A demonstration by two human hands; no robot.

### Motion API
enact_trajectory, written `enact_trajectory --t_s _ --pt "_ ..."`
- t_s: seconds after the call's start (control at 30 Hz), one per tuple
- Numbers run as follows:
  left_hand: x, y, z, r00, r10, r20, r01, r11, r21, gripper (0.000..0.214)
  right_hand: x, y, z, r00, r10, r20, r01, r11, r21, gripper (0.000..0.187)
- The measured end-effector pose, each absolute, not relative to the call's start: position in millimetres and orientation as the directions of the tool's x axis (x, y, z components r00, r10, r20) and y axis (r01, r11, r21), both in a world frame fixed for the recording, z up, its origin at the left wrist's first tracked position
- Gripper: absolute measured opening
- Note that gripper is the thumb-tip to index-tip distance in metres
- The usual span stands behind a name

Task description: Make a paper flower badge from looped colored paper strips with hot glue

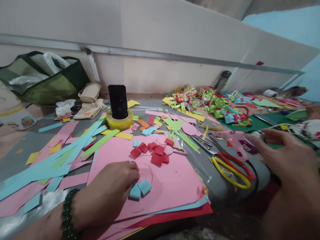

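Observation:
My left hand [117,183], with a ring and a dark green bead bracelet, rests on a pink paper sheet [167,186]. Its fingers are curled closed on the edge of small folded blue paper pieces [140,189]; the fingertips are partly hidden. Just beyond lies a cluster of red folded paper pieces [157,153], with thin curved strands by it. My right hand [292,160], somewhat blurred, is raised at the right with fingers apart and nothing seen in it. Nearest to it is a pink glue gun [233,140], lying on the table beyond scissors [231,170] with red and yellow handles.
Paper strips [67,153] cover the left. A phone [118,101] stands in a yellow tape roll [120,120]. Colourful paper decorations [225,106] crowd the back right near a dark bottle [223,80]. A green bag [50,80] sits back left. A person's hand [312,110] shows at far right.

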State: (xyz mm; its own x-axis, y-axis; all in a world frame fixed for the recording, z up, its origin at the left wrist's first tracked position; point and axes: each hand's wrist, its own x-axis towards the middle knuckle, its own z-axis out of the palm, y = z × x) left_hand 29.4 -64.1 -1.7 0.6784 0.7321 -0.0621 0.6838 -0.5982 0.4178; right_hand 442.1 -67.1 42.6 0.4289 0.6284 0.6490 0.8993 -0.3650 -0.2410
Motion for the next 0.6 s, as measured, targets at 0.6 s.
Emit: enact_trajectory --t_s 0.6 --pt "28 -58 -2 0.706 0.709 -0.003 0.659 -0.654 0.371 0.02 190 38 23 -0.652 0.753 -0.089 0.736 0.601 -0.312 0.031"
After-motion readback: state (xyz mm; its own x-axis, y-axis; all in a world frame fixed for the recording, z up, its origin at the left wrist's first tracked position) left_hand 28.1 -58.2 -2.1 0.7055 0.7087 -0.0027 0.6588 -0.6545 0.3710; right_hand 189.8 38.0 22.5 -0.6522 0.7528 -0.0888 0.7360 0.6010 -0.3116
